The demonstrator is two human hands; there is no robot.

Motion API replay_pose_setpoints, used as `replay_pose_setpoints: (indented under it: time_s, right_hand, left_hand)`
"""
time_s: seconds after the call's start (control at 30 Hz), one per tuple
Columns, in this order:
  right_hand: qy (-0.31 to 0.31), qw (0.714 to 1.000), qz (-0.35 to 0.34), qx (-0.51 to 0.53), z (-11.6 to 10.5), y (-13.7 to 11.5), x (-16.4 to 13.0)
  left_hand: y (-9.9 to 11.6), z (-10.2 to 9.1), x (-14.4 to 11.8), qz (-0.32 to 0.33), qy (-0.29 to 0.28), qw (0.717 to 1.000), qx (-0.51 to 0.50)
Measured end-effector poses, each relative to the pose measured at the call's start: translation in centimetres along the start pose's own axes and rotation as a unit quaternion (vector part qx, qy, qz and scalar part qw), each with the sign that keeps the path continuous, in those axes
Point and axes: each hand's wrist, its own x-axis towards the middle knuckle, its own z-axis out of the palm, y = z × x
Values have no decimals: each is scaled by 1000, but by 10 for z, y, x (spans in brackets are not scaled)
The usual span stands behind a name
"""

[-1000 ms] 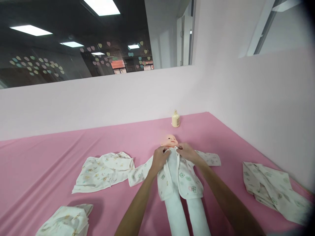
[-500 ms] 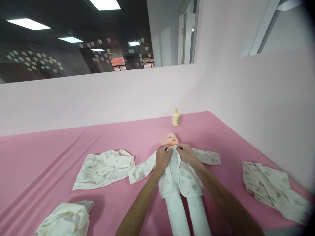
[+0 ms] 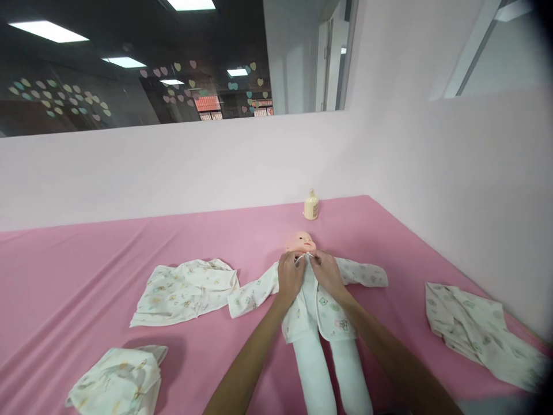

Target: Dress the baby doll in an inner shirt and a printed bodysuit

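A baby doll (image 3: 299,242) lies on its back on the pink sheet, its arms spread inside a white printed baby jacket (image 3: 334,323). The jacket's front hangs apart over the doll's pale body and legs (image 3: 314,369). At the collar, just below the doll's chin, my left hand (image 3: 291,275) pinches one front edge. My right hand (image 3: 326,271) pinches the opposite edge close beside it. Both sets of fingertips nearly meet at the neck. Whether a button or snap lies between them is too small to tell.
A cream bottle (image 3: 311,206) stands behind the doll's head near the wall. Printed baby garments lie around: a spread one (image 3: 185,293) at left, a bundled one (image 3: 118,380) at front left, and a folded one (image 3: 479,328) at right. A pink sheet (image 3: 86,253) covers the surface.
My hands have drawn the two collar edges slightly closer together at the doll's neck. The view has shifted a little; the garments and bottle stay in place.
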Motion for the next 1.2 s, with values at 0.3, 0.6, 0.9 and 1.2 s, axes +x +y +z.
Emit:
replay_pose_setpoints:
  time_s: [0.3,0.6,0.9,1.2]
  right_hand:
    - [-11,1000,18,-15,-2,-9,2]
    - [-18,1000,10,10,1,-17,-5]
    - [18,995,-91,23,10,-6,-25]
    - [25,992,-119,28,10,-2,-26]
  left_hand:
    - [-3,2,-5,64,-8,997,36]
    - [-3,1,-5,78,-8,997,-1]
    - [0,-3,-2,7,-20,997,-80]
    - [-2,-16,2,-60,-70,968,-233]
